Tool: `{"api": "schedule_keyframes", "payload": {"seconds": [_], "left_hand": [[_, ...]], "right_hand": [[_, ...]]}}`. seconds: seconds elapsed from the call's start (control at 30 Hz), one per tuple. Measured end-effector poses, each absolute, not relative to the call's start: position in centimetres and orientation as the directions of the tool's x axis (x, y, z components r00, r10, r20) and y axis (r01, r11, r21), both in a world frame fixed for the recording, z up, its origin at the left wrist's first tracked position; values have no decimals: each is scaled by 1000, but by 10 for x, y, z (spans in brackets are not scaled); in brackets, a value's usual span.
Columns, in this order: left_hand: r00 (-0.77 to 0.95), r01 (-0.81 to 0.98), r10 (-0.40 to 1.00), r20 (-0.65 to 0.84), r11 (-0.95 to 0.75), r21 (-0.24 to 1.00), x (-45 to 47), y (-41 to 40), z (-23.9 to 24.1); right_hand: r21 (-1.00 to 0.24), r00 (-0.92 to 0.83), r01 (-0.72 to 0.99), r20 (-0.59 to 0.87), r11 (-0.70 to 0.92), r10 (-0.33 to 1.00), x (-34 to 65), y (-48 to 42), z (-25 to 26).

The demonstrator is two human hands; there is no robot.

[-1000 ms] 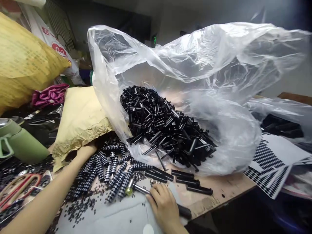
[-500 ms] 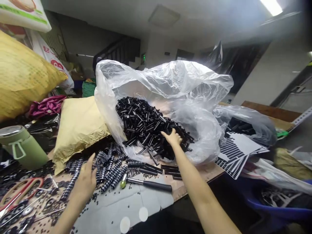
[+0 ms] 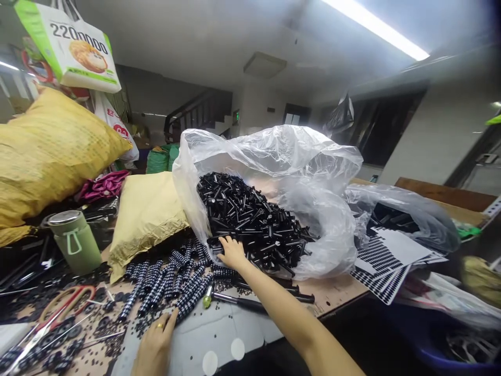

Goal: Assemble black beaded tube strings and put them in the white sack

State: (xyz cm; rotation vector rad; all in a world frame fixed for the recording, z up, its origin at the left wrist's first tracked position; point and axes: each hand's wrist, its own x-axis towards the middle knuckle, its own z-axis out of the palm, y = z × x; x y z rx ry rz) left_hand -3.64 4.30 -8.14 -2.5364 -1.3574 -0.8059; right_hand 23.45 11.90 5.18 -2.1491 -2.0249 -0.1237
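My right hand (image 3: 234, 253) rests at the front left of a heap of short black tubes (image 3: 250, 214), which lies in a large clear plastic bag (image 3: 324, 209). Its fingers are apart and touch dark tubes; no firm grip shows. Lower down, my left hand (image 3: 154, 342), with a ring on one finger, lies over a grey sheet (image 3: 219, 334). Its fingers stretch toward the near end of a rod strung with dark, light-edged rings (image 3: 191, 300), and nothing shows in them. Several such rods lie between the hands and a yellow package. A hammer (image 3: 242, 302) is partly covered by my right forearm.
Left of the rods are red-handled scissors (image 3: 64, 308), a green flask (image 3: 76, 245) and many small black rings. The yellow package (image 3: 151, 211) leans by the bag. Printed sheets (image 3: 385, 256) overhang the right table edge, above a blue tub (image 3: 422, 339).
My right hand has moved left across the front of the heap. My left hand has come down and nearer to me. The camera view has tilted up and shifted left.
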Motion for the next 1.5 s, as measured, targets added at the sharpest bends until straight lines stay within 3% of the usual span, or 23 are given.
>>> {"api": "schedule_keyframes", "payload": {"seconds": [0.2,0.33,0.47,0.67,0.73,0.8,0.9,0.97,1.0,1.1,1.2,1.3,1.43,1.5], "left_hand": [[387,859,795,468,-495,130,-18,34,-44],[445,852,842,306,-503,143,0,32,-9],[461,857,865,199,-492,154,10,32,3],[447,865,872,198,-478,154,27,26,-1],[445,861,882,157,-470,195,28,28,-2],[383,852,913,138,-407,328,22,31,-1],[189,676,977,101,-203,709,7,34,6],[81,377,996,-26,-7,926,3,33,13],[69,209,992,-109,92,974,4,32,17],[123,-159,959,-255,273,949,14,30,27],[118,-288,956,-268,291,912,20,28,29],[161,-237,948,-276,308,921,12,24,29],[294,-61,912,-285,315,947,-2,12,33],[318,-85,911,-263,304,949,-2,8,35]], "right_hand": [[0,-38,999,250,39,967,239,102,67],[11,-72,997,268,71,961,237,89,66],[20,-49,999,279,45,959,233,86,56],[53,10,998,315,-29,949,231,114,50],[68,-15,998,325,-8,945,231,121,53],[81,-48,996,349,21,936,231,118,57],[93,-102,993,391,71,915,227,98,58],[91,-133,990,407,105,903,217,78,52],[90,-147,989,409,121,901,210,66,46],[62,-221,974,427,216,877,181,31,24],[-23,-342,916,474,400,811,159,-1,15],[-163,-445,827,394,538,804,154,-18,28],[-279,-548,748,250,602,798,158,-18,54],[-344,-557,725,216,597,802,159,-16,57]]}}
